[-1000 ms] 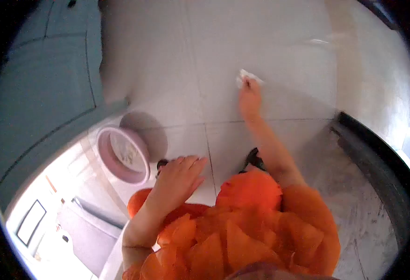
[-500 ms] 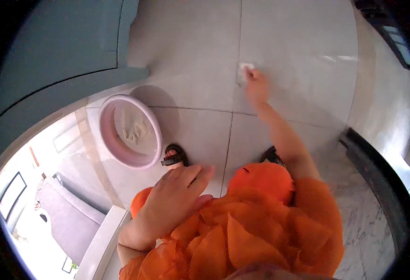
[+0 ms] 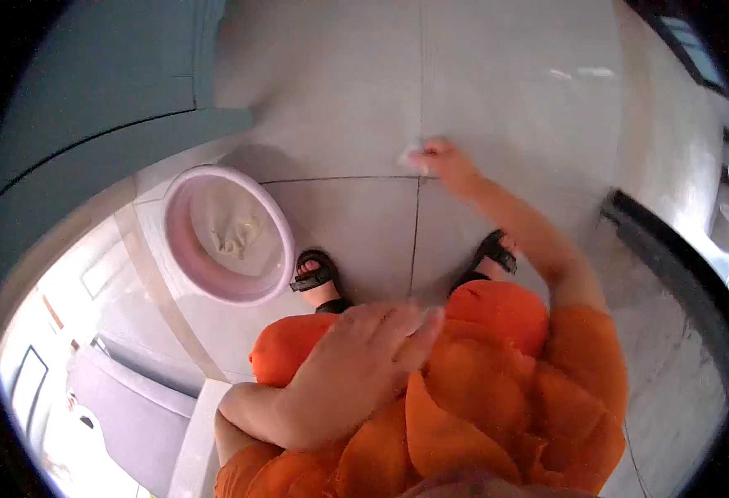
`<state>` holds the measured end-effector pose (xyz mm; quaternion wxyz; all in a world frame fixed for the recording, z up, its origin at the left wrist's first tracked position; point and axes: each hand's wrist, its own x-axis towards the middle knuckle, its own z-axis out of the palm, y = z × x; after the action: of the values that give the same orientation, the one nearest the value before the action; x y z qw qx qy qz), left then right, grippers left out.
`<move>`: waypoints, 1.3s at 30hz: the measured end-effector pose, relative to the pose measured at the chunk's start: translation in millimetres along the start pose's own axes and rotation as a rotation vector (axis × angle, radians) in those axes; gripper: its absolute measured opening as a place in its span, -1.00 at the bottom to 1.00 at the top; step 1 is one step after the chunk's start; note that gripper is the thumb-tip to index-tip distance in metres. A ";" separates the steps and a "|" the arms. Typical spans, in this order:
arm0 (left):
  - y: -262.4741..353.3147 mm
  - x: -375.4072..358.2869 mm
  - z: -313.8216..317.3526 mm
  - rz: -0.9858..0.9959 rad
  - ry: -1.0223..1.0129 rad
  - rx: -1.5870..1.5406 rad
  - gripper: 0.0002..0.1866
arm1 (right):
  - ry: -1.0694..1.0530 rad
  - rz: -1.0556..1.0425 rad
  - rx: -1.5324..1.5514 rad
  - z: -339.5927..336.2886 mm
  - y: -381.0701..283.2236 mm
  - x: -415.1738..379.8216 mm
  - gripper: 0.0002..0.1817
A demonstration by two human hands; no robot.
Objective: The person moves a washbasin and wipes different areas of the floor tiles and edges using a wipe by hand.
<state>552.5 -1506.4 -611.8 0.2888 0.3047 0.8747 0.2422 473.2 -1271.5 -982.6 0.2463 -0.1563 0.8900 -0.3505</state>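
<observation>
White cloth (image 3: 412,158) pinched in grip of outstretched right hand (image 3: 450,163); left hand (image 3: 352,365) open, palm down.

We see a grey tile floor (image 3: 331,91) with dark lines | big blue-green cabinet (image 3: 99,75) at left | pale purple sofa (image 3: 132,407) at lower left | bright white light around the sofa

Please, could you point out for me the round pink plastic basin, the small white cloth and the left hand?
Round pink plastic basin (image 3: 181,249): head view, on its side wall.
Small white cloth (image 3: 410,158): head view, blurred middle.
Left hand (image 3: 352,365): head view, its back.
</observation>
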 end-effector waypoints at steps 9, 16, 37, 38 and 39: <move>-7.3 -20.0 -1.3 0.297 -0.190 0.011 -0.49 | 0.448 0.549 -0.318 -81.2 27.9 32.7 -0.59; -0.2 -23.4 -2.4 0.603 -0.256 -0.101 -0.50 | 0.320 0.183 -0.290 84.7 -80.1 -110.7 -0.48; 129.2 7.7 27.7 -0.129 -0.602 -0.057 -0.60 | 0.760 0.715 0.396 41.5 35.7 -316.9 -0.66; 130.7 6.0 32.9 -0.063 -0.543 0.006 -0.60 | 0.958 0.812 0.142 51.7 79.8 -360.1 -0.71; 126.7 4.1 41.7 0.007 -0.480 0.065 -0.60 | 1.091 0.959 -0.099 65.7 120.8 -405.7 -0.75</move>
<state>626.8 -1405.0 -567.2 0.4775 0.3655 0.7874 0.1357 833.1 -1039.4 -975.5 -0.1135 0.4370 0.8715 -0.1916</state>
